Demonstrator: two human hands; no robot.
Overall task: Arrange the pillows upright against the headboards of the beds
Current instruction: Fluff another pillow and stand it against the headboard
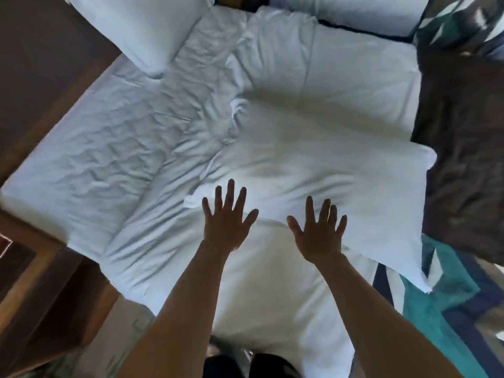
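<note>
Several white pillows lie on a bed with a wrinkled white sheet [109, 148]. One large pillow [321, 170] lies flat in the middle, just beyond my fingertips. Another pillow [275, 296] lies flat under my forearms at the near edge. A third pillow [327, 66] lies flat farther back. At the top left a pillow [141, 28] stands against the dark wooden headboard [41, 55]. My left hand [227, 219] and my right hand [317, 230] hover with fingers spread over the near edge of the large pillow, holding nothing.
A dark brown blanket [461, 137] and a teal, navy and white patterned cover [447, 301] lie at the right. More white bedding [368, 12] sits at the top. A wooden bedside table [30, 274] stands at the lower left.
</note>
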